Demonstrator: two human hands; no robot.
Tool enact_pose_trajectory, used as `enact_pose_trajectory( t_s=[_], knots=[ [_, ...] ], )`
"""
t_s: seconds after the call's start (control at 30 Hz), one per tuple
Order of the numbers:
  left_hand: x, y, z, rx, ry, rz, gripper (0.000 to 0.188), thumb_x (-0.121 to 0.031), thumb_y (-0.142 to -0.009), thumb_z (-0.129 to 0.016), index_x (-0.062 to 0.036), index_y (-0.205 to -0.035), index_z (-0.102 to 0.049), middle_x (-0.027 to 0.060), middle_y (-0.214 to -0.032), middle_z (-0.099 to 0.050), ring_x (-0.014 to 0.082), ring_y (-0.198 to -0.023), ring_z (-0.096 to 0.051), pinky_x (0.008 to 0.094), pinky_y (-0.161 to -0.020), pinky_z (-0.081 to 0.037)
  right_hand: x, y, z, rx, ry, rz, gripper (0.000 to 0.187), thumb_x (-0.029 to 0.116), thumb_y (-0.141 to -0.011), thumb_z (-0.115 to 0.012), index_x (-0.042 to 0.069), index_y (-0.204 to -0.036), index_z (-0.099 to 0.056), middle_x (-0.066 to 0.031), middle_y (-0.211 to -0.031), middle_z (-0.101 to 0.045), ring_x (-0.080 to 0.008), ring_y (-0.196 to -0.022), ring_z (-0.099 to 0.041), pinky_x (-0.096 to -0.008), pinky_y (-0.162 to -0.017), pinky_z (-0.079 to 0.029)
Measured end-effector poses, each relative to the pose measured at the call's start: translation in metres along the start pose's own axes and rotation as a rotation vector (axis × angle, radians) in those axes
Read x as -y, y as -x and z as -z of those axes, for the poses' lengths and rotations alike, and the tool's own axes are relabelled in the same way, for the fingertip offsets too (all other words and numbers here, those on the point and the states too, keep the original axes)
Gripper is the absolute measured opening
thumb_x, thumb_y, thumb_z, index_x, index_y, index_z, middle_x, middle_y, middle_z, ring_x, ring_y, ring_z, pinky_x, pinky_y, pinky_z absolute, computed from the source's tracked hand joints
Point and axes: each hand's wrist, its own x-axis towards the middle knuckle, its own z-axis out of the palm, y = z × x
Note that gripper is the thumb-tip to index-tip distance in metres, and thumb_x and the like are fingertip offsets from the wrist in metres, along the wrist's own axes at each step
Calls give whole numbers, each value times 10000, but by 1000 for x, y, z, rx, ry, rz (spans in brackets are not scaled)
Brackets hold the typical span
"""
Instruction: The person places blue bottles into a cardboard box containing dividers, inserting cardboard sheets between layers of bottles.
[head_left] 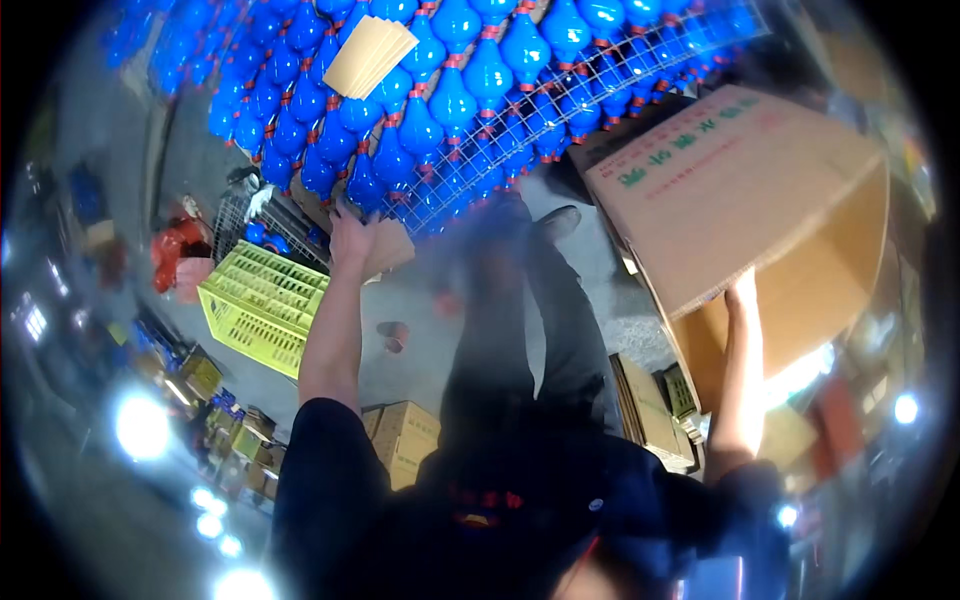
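My left hand (353, 238) is closed at the near corner of the rack, with a small stack of tan cardboard pieces (390, 250) in its grip. Its fingertips are partly hidden against the blue objects above. To the right, my right hand (741, 292) grips the lower edge of a large brown cardboard box (740, 190), which lies tilted with its open side facing me. Glossy blue bulb-shaped bottles (453, 100) with red bands stand in rows on a wire mesh rack (470, 165). Another fanned stack of cardboard pieces (370, 57) rests on top of them.
A yellow-green plastic crate (262, 305) stands left of my legs, near a dark basket (285, 225) and red items (180, 250). Cardboard cartons (408, 440) are by my left leg, and flattened cardboard (648, 408) is by my right.
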Motion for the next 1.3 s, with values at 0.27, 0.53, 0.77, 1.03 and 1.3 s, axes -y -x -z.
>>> enact_pose_trajectory(
  t_s=[0.27, 0.53, 0.77, 1.03, 1.3],
  knots=[
    [-6, -52, -12, 111, -73, 24, 953, -445, -674, -798, -59, -1392, -304, 268, -1315, -471, 446, -1110, -573, 501, -924, -494, -50, -12, -10, -49, 201, 236, 436, 265, -937, -517, -10, -1275, -536, -184, -1158, -632, -308, -1063, -592, -391, -935, -463],
    [23, 71, 37, 393, 1139, 37, 693, -299, -777, -769, -70, -1334, -427, 123, -1005, -645, 243, -804, -666, 353, -649, -568, -84, -41, -5, -63, 513, 555, 384, 217, -913, -516, -27, -1203, -578, -226, -1091, -654, -362, -1000, -623, -404, -905, -474],
    [-66, 199, 109, 826, 1616, -165, 748, -156, -760, -742, -95, -1390, -344, 161, -1017, -624, 223, -632, -639, 342, -490, -535, 19, 39, -5, 32, 478, 204, 538, 416, -882, -598, -43, -1163, -617, -270, -1057, -662, -396, -1049, -632, -425, -910, -480],
    [-223, 258, 189, 1099, 1220, -646, 1023, -187, -518, -886, -70, -1393, -368, 65, -1297, -513, 211, -1207, -517, 369, -1032, -431, 142, 216, 50, 262, -362, 344, 326, 243, -966, -588, 7, -1186, -636, -72, -1033, -668, -121, -1010, -583, -311, -912, -463],
    [-309, 334, 165, 1358, 1076, -426, 640, -303, -858, -662, -8, -1357, -390, 146, -1067, -612, 172, -668, -629, 254, -526, -517, 135, 240, 98, 343, -674, 300, 340, 289, -948, -632, -12, -1105, -625, -20, -947, -648, -75, -870, -577, -267, -803, -493]
  ],
)
